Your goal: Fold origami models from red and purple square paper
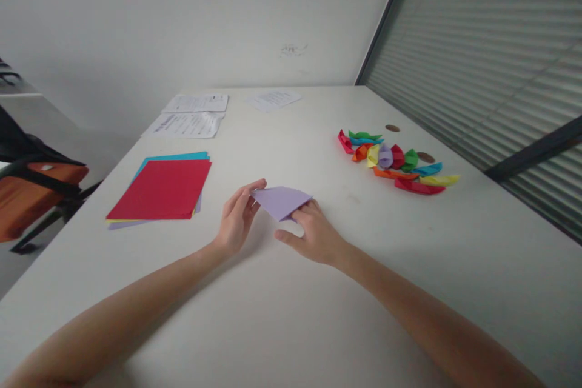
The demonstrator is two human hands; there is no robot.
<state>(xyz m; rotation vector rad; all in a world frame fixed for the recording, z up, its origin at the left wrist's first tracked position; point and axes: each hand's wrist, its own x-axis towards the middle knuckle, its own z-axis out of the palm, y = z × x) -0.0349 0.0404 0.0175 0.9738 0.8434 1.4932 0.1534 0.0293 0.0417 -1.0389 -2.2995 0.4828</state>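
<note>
A folded piece of light purple paper [278,199] is held between my two hands above the white table. My left hand [237,218] grips its left corner, with the thumb and fingers closed on it. At the right end, the fingers of my right hand [318,233] are tucked into the paper's fold, and their tips are hidden. The right thumb sticks out to the left, apart from the paper.
On the left lies a stack of coloured paper sheets [161,189], red on top. Several small folded paper pieces [385,156] in many colours sit at the right. Printed sheets [191,124] lie farther back. An orange chair [43,191] stands left of the table [291,321].
</note>
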